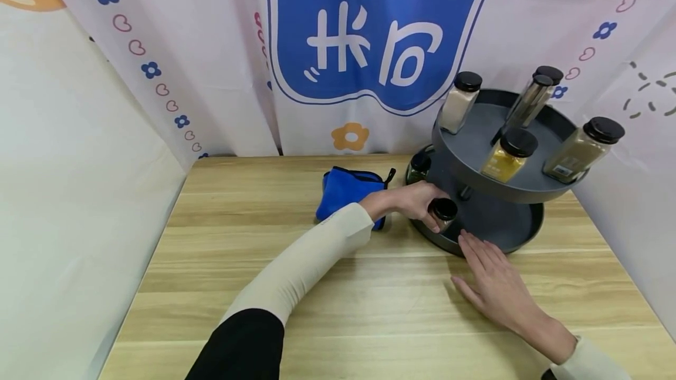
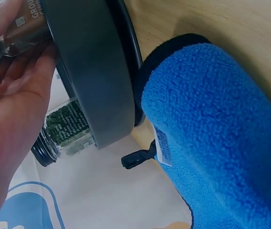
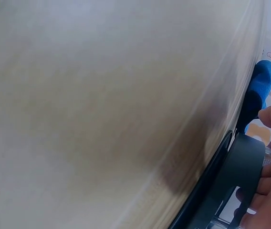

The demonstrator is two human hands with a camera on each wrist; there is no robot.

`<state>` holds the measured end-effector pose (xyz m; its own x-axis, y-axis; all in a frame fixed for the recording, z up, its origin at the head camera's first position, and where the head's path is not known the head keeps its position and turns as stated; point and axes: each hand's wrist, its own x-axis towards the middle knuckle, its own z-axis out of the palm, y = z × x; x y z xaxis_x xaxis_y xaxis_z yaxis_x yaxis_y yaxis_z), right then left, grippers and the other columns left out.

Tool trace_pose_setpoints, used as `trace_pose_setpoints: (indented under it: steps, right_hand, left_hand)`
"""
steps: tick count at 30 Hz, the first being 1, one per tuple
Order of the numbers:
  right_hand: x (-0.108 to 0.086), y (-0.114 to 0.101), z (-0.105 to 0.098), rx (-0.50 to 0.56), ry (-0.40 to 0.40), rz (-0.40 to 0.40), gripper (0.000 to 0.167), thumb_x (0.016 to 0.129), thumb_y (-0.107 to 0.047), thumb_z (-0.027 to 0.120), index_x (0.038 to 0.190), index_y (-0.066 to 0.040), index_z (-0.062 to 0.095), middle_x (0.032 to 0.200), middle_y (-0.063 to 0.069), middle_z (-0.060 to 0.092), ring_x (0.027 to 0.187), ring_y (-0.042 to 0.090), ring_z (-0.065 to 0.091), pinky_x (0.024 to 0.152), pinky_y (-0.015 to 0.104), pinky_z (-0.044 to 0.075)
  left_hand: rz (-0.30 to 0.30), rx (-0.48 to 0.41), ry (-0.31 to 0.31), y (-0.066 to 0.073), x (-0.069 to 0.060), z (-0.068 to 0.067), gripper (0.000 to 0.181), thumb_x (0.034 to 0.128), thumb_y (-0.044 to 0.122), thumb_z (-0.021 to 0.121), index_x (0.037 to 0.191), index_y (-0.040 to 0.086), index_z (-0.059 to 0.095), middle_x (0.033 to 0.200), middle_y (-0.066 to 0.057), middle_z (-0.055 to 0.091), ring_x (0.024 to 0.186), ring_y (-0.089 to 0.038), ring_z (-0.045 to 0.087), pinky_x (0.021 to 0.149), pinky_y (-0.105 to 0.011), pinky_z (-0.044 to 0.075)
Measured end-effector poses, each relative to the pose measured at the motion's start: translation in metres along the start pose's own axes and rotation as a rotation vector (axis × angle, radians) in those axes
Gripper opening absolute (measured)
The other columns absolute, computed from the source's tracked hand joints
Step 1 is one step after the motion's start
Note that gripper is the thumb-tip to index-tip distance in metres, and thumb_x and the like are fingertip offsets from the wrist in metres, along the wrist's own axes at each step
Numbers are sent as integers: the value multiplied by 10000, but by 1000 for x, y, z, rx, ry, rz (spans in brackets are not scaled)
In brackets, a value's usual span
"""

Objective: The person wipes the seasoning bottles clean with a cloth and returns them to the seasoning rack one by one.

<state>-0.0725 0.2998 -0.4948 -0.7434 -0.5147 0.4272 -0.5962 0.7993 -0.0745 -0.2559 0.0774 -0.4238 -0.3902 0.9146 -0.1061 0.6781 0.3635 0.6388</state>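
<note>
My left hand (image 1: 417,199) grips a spice jar (image 1: 442,211) with a black lid at the front left of the lower tier of a dark grey two-tier rack (image 1: 499,221). Up close in the left wrist view, brown powder shows inside this jar (image 2: 26,28), its label partly covered by fingers. Behind that hand a jar of green herbs (image 2: 68,121) stands on the same tier. My right hand (image 1: 493,283) lies with straight fingers at the tier's front rim; the fingertips appear to touch it.
On the upper tier (image 1: 477,172) stand a pale jar (image 1: 458,107), a yellow jar (image 1: 507,157), a tan jar (image 1: 581,151) and taller containers (image 1: 530,101) at the back. A folded blue cloth (image 1: 343,189) lies left of the rack, under my left wrist. A printed curtain hangs behind the wooden table (image 1: 227,216).
</note>
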Motion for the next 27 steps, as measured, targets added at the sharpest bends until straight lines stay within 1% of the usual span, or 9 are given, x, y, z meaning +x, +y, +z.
trace_pose_setpoints:
  steps: [4,9,10,12,14,17,20,23,27]
  right_hand:
    - [0,1,-1,3,-9,1,822,1117,-598,323,1494,113,491,1490,308,544,1323,448,562,1054,602,414]
    - [0,2,-3,4,-17,7,812,1115,-597,349,1492,107,496,1478,305,557,1314,444,571,1050,597,422]
    - [0,2,-3,6,-18,9,812,1114,-599,353,1491,106,497,1475,305,559,1312,444,573,1050,599,424]
    - [0,2,-4,9,-21,12,813,1111,-603,364,1490,104,499,1472,305,561,1312,445,573,1051,605,427]
    - [1,2,-6,14,-25,15,811,1107,-601,387,1488,105,499,1478,310,554,1317,451,567,1053,614,431]
    - [4,1,-10,20,-27,23,793,1089,-575,480,1482,113,501,1491,318,537,1323,469,553,1044,632,438]
    - [8,0,-17,20,-17,37,789,1071,-561,530,1473,117,507,1492,319,534,1320,483,548,1033,632,446]
    - [13,-2,-26,4,2,57,792,1070,-582,512,1457,109,529,1469,305,558,1289,483,570,1002,626,475]
    - [18,-9,-38,-14,3,85,757,1034,-555,594,1435,87,561,1437,284,592,1231,477,612,961,622,513]
  left_hand:
    - [0,-8,-13,0,1,0,537,889,172,883,1365,67,657,1302,-60,708,1185,-147,648,1007,-194,449]
    - [0,-12,-14,1,2,1,690,884,163,886,1493,72,574,1435,-71,649,1262,-148,612,1029,-182,432]
    - [-1,-17,-11,2,2,1,728,885,161,885,1521,67,545,1451,-82,636,1248,-164,615,1014,-189,439]
    - [-5,-32,-6,4,-1,-1,790,888,154,881,1565,54,486,1507,-97,595,1285,-176,599,1026,-191,441]
    - [-7,-53,8,5,-5,-4,836,890,147,878,1592,37,436,1549,-115,556,1344,-192,574,1069,-199,431]
    - [-17,-96,36,5,-17,-9,865,902,154,868,1611,24,390,1608,-120,499,1446,-210,506,1152,-228,393]
    - [-28,-122,70,2,-33,-15,845,933,200,843,1619,33,377,1629,-121,472,1484,-225,470,1188,-285,384]
    - [-59,-104,108,1,-53,-21,800,974,281,799,1622,58,386,1640,-97,463,1493,-216,458,1204,-326,379]
    - [-96,-48,160,2,-82,-26,753,1002,363,755,1618,93,415,1639,-56,468,1492,-202,457,1218,-367,367]
